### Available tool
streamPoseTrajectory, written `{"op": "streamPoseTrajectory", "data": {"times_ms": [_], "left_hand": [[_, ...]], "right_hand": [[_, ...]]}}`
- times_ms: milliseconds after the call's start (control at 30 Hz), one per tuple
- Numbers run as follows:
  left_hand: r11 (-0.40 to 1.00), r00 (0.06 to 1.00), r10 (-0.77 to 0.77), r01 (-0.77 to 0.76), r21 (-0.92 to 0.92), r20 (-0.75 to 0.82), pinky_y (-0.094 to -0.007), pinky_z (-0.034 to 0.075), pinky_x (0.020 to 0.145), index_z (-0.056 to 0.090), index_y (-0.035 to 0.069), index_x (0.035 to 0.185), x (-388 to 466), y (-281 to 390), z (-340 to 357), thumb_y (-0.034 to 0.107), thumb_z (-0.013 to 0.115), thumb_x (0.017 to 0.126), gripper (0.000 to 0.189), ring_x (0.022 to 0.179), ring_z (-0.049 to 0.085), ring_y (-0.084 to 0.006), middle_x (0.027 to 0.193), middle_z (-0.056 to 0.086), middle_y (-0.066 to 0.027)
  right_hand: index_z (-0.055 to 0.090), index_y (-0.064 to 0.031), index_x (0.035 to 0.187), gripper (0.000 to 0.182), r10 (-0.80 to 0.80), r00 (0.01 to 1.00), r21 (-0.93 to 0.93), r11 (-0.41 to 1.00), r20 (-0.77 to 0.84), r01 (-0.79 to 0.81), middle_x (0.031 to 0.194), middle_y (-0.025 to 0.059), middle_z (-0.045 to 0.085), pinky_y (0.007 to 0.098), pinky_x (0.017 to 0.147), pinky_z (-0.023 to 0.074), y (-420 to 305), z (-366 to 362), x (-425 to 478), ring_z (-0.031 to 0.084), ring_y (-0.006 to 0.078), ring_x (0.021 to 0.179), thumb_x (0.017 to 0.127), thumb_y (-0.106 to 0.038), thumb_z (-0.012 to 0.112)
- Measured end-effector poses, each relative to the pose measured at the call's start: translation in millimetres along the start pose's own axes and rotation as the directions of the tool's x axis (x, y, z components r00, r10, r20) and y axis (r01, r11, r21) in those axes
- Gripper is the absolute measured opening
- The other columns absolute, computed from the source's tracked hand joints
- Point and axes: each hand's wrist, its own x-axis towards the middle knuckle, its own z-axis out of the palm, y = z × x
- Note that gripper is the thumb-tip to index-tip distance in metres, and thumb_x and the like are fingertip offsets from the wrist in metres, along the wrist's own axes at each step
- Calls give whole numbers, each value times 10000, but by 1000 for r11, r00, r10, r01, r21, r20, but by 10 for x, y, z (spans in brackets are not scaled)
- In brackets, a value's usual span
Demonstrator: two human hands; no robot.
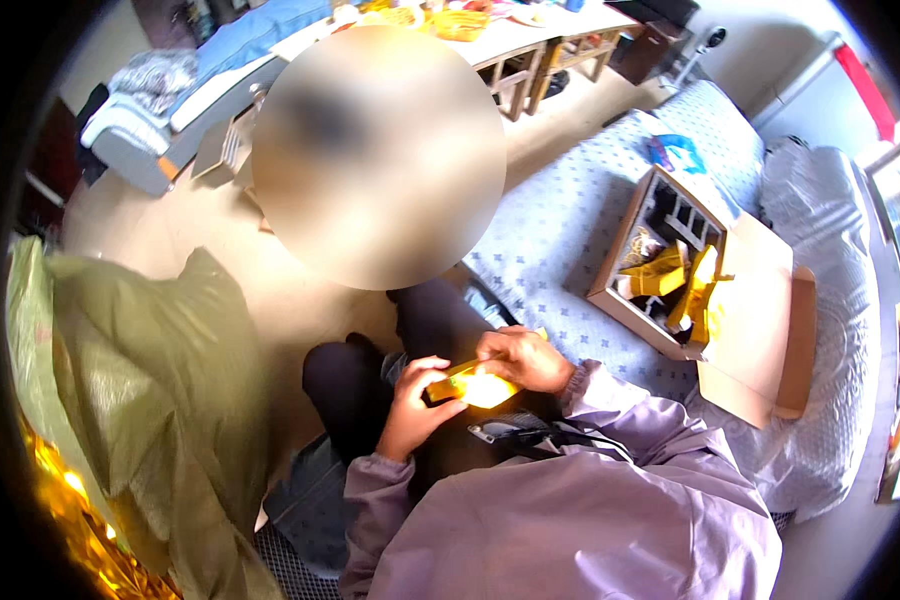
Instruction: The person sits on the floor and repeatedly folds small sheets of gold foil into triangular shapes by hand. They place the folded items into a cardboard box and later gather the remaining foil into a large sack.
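Over my lap, my left hand (414, 412) grips one end of a small shiny gold carton (489, 387), thumb on the near side and fingers on the far side. My right hand (526, 360) is on the carton's other end, its fingers bent over the top edge. Strong glare hides the carton's front face. To the right, an open cardboard box (613, 259) rests on the patterned sofa cover and holds several folded gold cartons (656, 276) among dark and white pieces. Its lid flap (754, 315) is folded back to the right.
A large olive woven sack (157, 360) stands at my left, with gold foil sheets (82, 510) by it. Beyond lies a long table (510, 43) bearing gold baskets (461, 25). A blurred round patch hides the centre. The sofa (570, 202) runs along my right.
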Motion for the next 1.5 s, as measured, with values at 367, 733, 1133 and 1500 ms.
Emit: {"op": "streamPoseTrajectory", "data": {"times_ms": [367,733,1133,1500], "left_hand": [[190,923,-367,-51,-980,-119,-359,409,1056,491,59,1224,-212,-62,-108,151,595,987,275,1165,553,-206,1203,579,-89],[197,899,-438,118,-973,21,-269,509,881,565,97,1167,-235,29,-83,154,660,955,239,997,611,-123,1112,635,-18],[367,898,-429,72,-927,-100,-342,480,956,561,39,1242,-278,53,-8,198,552,1018,274,1084,608,-178,1191,635,-73],[178,908,-394,-77,-981,-143,-294,460,863,564,113,1179,-449,-290,-127,351,455,1048,293,947,585,-142,1044,612,-15]], "right_hand": [[636,-48,1193,279,67,936,906,233,347,-352,1071,36,669,278,883,502,116,-220,137,624,116,984,943,-163,680],[573,-71,1107,219,59,941,940,-97,333,-327,1064,68,649,310,874,520,146,-43,212,647,173,978,976,-240,623],[576,-84,976,130,179,929,854,365,325,-369,875,-15,561,229,660,401,-112,76,412,508,83,755,964,-197,640],[518,-92,1077,412,-463,885,958,236,-37,164,1067,44,589,291,843,471,-2475,-649,1917,562,158,934,829,-254,804]]}}
